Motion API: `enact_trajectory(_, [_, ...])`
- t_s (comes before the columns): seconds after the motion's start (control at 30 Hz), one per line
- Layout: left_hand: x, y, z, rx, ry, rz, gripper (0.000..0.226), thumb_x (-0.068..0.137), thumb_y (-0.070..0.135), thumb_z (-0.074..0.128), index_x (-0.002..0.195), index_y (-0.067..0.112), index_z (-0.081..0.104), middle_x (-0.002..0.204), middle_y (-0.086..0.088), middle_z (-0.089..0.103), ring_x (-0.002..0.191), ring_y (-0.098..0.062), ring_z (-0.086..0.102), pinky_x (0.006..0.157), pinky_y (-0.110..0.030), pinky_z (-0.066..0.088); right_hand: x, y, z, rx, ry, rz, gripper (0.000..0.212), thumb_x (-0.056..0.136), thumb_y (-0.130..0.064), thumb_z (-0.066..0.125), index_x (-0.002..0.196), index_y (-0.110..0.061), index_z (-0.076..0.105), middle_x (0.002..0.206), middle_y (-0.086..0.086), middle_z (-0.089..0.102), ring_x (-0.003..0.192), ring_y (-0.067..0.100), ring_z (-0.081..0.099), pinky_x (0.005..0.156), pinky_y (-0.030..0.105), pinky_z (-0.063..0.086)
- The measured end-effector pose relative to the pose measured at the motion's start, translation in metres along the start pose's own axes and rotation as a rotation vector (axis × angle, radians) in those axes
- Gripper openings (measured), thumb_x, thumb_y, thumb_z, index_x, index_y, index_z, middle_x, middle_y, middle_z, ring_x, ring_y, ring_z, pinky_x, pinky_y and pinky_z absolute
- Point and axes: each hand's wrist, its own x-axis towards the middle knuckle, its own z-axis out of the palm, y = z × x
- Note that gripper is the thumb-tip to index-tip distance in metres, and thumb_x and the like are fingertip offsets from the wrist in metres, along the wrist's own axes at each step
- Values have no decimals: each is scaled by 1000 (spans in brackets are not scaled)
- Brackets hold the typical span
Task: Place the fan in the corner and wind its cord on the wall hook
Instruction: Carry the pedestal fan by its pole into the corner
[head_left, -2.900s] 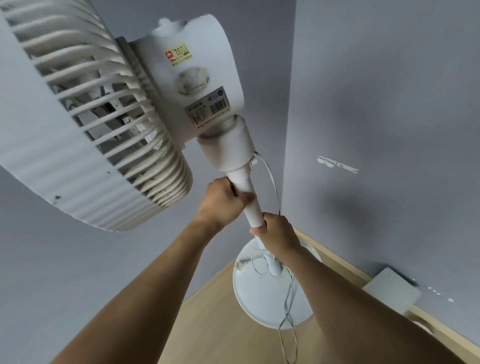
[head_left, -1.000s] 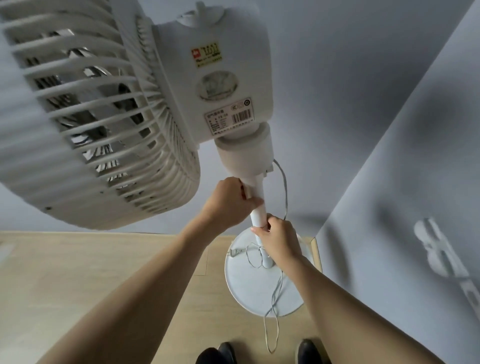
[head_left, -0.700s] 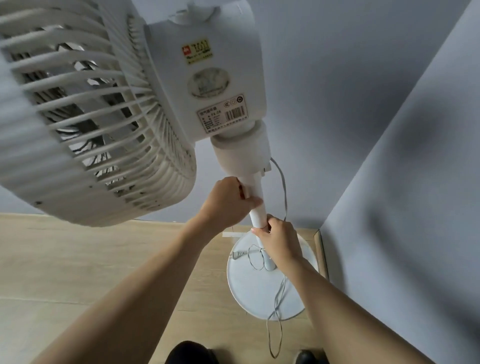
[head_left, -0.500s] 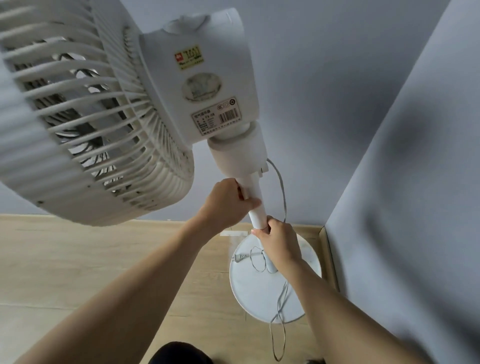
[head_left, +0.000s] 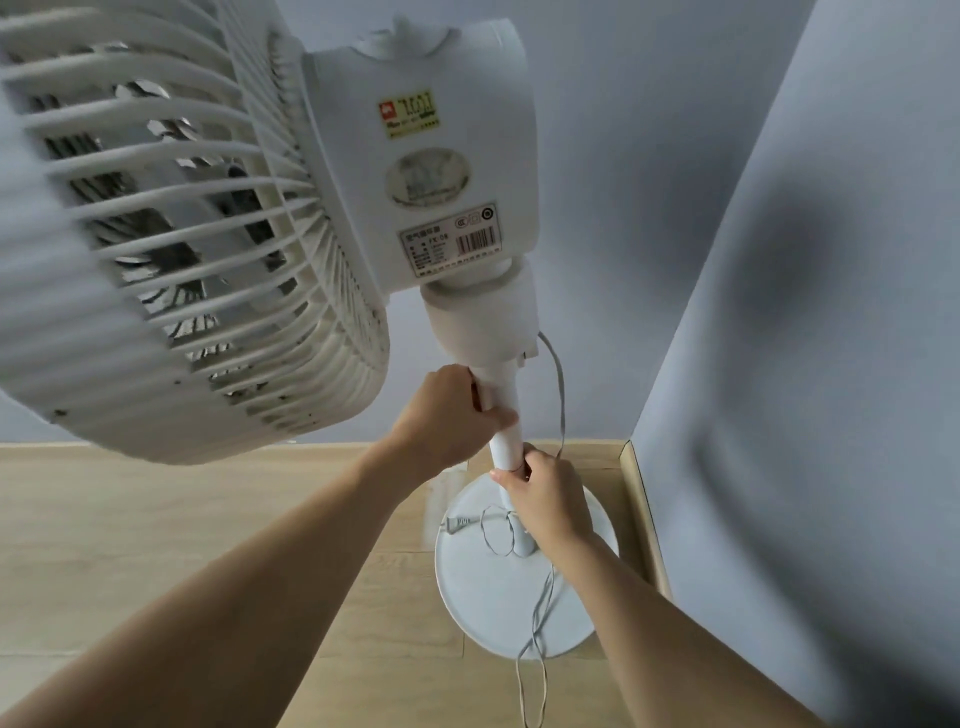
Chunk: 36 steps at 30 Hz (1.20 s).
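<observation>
A white pedestal fan fills the upper left, its grille toward the left and the labelled motor housing facing me. My left hand is wrapped around the upper part of the pole. Just below it, my right hand grips the same pole. The round base sits over the wooden floor close to the corner of two grey walls. A thin grey cord runs down from the neck, loops on the base beside its plug, and trails off the front edge. No wall hook is in view.
Grey walls meet at a corner behind the base, with a wooden skirting board along the right wall. Light wooden floor stretches to the left.
The fan and my view have shifted toward the corner; the base now lies nearer the right wall's skirting. The wall fixture on the right and my shoes have left the view. Both hands keep their grip.
</observation>
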Motion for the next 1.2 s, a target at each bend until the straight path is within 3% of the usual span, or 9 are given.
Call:
enact_trajectory(0.13, [8, -1, 18, -5, 8, 19, 25, 77, 23, 74, 84, 1, 65, 81, -16, 70, 78, -35, 66, 66, -48, 55, 12, 20, 6, 21, -16, 21, 22, 84, -36, 67, 85, -15, 63, 67, -9, 59, 67, 18, 56, 55, 25, 36])
enact_trajectory(0.27, [16, -1, 28, 1, 40, 35, 25, 76, 24, 73, 83, 2, 65, 78, -15, 69, 75, -33, 65, 66, -48, 54, 22, 33, 8, 25, 10, 17, 21, 86, -35, 65, 88, -14, 61, 70, -7, 61, 69, 17, 56, 51, 19, 35])
enact_trajectory(0.43, [21, -2, 50, 2, 22, 30, 24, 77, 19, 71, 80, -2, 60, 70, -16, 63, 60, -24, 50, 55, -40, 46, 25, 49, 12, 20, 32, 26, 24, 88, -33, 65, 95, -10, 65, 86, 2, 73, 83, 22, 65, 66, 29, 45])
enact_trajectory(0.63, [35, 7, 60, 27, -1, 37, 24, 74, 26, 75, 83, 5, 65, 80, -11, 71, 79, -29, 67, 72, -47, 57, 34, 64, 7, -5, 45, 26, 24, 88, -36, 64, 96, -13, 63, 84, 2, 72, 80, 23, 65, 59, 25, 34])
enact_trajectory(1.0, [38, 29, 80, 60, -58, 36, 27, 74, 31, 74, 86, 8, 67, 83, -8, 72, 81, -27, 68, 74, -48, 57, 35, 84, -13, -14, 92, 33, 26, 89, -34, 64, 95, -9, 63, 86, 6, 73, 81, 26, 66, 60, 24, 34])
enact_trajectory(1.2, [38, 37, 84, 116, -71, 44, 26, 78, 32, 72, 89, 8, 68, 83, -4, 71, 80, -23, 66, 74, -40, 56, 33, 88, -14, 31, 94, 52, 25, 89, -33, 65, 95, -9, 63, 88, 5, 73, 80, 25, 64, 60, 24, 37])
